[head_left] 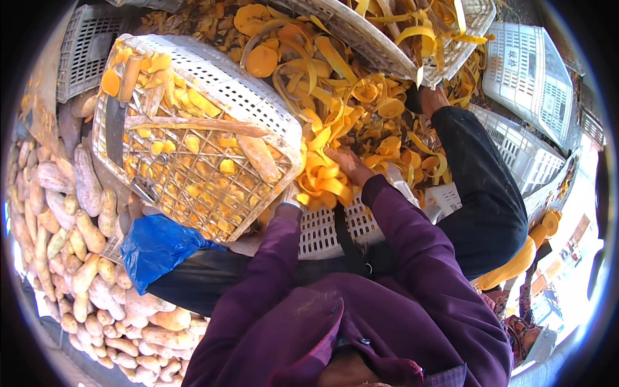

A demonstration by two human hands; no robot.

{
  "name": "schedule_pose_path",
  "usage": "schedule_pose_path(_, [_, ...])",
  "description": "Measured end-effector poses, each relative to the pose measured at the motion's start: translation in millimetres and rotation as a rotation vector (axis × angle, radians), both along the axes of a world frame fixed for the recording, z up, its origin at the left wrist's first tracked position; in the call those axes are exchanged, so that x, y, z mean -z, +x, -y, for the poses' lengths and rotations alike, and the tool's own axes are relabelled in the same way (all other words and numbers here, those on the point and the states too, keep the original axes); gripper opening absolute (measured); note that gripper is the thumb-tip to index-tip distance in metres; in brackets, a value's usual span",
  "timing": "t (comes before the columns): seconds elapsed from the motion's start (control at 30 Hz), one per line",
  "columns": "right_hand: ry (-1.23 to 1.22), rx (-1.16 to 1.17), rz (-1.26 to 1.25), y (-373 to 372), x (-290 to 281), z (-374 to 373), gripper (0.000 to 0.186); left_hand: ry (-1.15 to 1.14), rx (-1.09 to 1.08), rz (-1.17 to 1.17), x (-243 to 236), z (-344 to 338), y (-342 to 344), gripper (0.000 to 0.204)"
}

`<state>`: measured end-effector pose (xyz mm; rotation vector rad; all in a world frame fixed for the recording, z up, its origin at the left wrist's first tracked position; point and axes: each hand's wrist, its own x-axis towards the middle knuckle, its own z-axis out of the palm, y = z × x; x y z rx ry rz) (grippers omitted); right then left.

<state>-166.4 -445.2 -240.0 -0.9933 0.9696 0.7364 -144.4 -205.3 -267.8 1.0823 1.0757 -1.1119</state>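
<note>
The orange peel strips [324, 175] — long, thin and curled over each other — make one loose, tangled heap between the left hand [292, 195] and the right hand [350, 166].

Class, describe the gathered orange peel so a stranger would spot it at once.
Find the big scrap-littered white crate at left. By its right edge are the person's left hand and right hand. Between them sits the orange peel, a bright clump of curled ribbons, unlike the looser peelings strewn farther up.

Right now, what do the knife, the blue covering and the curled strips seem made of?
Knife: blade probably dull steel, flat and grey; tan handle perhaps wood.
Blue covering: likely glossy plastic, given its crinkles and highlights.
Curled strips: probably squash, smooth and orange.
</note>
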Motion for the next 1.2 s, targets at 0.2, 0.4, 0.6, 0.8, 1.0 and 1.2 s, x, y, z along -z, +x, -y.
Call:
schedule_pose_path(0.2, [0.126, 0.216, 0.245, -40, 8, 7, 0.056, -0.259, -0.154, -0.023, -1, 41, 5, 0.049])
schedule_pose_path(0.4, [0.275, 0.467, 0.136, 16, -105, 65, 0.036, -0.473, -0.242, 0.141, -65, 108, 21, 0.053])
schedule_pose_path(0.6, [-0.066, 0.453, 0.642, 82, -272, 92, 0.041, -0.693, -0.013, 0.662, -84, 151, 80, 0.044])
schedule_pose_path(0.8, [-0.436, 0.226, 1.148, 156, -376, 161, 0.035, -1.234, -0.037, 0.573, -287, 216, 235, 0.052])
schedule_pose_path(1.0, [-1.170, 0.083, 1.022, 275, -333, 272, 0.046, -0.120, 0.913, 1.601, -351, 283, 367, 0.042])
schedule_pose_path(1.2, [-1.371, 0.023, 0.831, 189, -260, 213, 0.030, -0.122, 0.439, 1.310, -304, 140, 234, 0.069])
